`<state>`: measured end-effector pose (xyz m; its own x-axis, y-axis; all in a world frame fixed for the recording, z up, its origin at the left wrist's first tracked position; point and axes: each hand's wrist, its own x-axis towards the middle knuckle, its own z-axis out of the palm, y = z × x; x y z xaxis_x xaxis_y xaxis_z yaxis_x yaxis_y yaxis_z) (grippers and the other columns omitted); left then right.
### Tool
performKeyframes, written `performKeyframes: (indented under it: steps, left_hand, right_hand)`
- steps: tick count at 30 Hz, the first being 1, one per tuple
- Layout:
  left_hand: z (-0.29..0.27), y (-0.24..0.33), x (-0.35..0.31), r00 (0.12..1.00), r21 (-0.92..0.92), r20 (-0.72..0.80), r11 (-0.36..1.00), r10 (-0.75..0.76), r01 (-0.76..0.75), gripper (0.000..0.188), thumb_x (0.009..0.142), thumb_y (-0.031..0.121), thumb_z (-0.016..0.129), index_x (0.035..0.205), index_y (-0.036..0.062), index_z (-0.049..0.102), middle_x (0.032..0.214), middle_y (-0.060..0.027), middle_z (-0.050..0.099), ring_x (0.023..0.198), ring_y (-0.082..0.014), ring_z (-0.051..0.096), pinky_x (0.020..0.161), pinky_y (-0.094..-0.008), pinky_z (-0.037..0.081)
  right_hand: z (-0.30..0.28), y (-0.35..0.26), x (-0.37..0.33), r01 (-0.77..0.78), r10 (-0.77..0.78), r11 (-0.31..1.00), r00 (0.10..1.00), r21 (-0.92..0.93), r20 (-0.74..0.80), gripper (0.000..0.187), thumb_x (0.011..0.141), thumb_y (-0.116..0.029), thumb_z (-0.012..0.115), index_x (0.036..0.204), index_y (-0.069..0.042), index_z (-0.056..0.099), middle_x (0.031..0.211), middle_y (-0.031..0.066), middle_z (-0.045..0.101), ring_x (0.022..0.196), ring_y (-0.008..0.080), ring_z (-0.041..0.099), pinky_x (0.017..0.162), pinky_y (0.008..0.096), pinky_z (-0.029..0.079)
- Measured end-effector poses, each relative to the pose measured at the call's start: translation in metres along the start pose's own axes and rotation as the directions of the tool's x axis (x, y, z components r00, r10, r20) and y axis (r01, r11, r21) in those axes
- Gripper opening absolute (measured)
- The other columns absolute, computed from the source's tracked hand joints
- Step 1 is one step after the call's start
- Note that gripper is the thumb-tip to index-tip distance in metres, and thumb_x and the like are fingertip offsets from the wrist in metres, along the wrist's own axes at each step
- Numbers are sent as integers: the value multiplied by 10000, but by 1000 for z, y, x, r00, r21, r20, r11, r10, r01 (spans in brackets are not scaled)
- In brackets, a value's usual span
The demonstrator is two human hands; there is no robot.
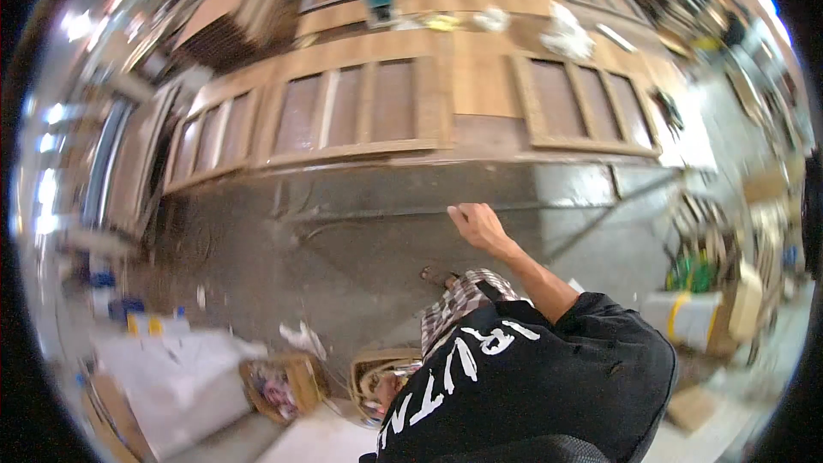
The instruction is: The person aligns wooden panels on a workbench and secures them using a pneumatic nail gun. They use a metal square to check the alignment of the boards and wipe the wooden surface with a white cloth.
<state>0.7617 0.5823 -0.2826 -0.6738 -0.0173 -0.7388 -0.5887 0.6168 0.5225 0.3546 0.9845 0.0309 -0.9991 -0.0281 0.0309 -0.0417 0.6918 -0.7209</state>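
Note:
My right hand [480,225] hangs in the air over the grey floor, on the near side of a long workbench. Its fingers are curled in; anything inside them is hidden. Low in the picture, a skin-coloured patch at the box beside my body appears to be my left hand [387,389]; its fingers cannot be made out. That open cardboard box [358,362] holds small mixed items. Slatted wooden frames with dark panels lie along the bench, a middle one [369,107] and a right one [591,107] among them.
Several pale rags or bags [566,33] and a teal-and-clear container [377,2] rest on the bench. Stacked boards [236,13] stand far left. Another filled carton [281,386] and a white sheet-covered surface [176,386] are near left. A white box [681,317] stands right.

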Motion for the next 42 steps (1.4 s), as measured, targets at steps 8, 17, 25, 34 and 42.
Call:
performKeyframes:
  steps: [8,17,25,34,42]
  left_hand:
    - [-105,22,87,922,-885,-132,463,-364,57,96,814,22,538,824,-43,608,689,-156,625,619,-253,625,631,-391,555]
    - [-84,196,109,896,793,207,470,393,-389,173,763,238,645,739,74,694,804,-107,686,691,-231,656,666,-346,526]
    - [3,258,157,977,357,-14,913,215,-196,202,756,223,697,650,63,633,719,-103,663,596,-205,635,571,-375,503]
    - [79,154,123,874,130,-455,984,169,-123,258,645,348,671,628,90,663,644,-142,625,618,-337,606,605,-445,484]
    - [85,95,42,878,297,-439,892,-190,342,279,777,355,608,845,106,713,847,-116,684,881,-322,628,843,-408,455]
  right_hand:
    - [-14,64,-144,-382,398,911,913,-157,89,270,863,-254,549,782,-10,632,799,227,636,802,423,606,713,486,478]
    - [-53,102,-177,-423,423,906,904,-20,65,210,848,-209,543,877,-26,640,826,219,656,806,410,629,731,474,498]
    - [-129,202,-164,-459,463,884,885,-87,43,291,851,-296,563,829,-18,646,815,232,640,808,408,615,719,468,491]
    - [-156,253,-110,-281,383,884,893,-373,236,309,844,-324,567,869,-36,675,879,236,649,823,422,623,730,490,493]
    - [6,120,10,189,-28,960,796,-205,604,301,861,-301,550,866,-16,647,846,221,647,828,397,620,727,449,485]
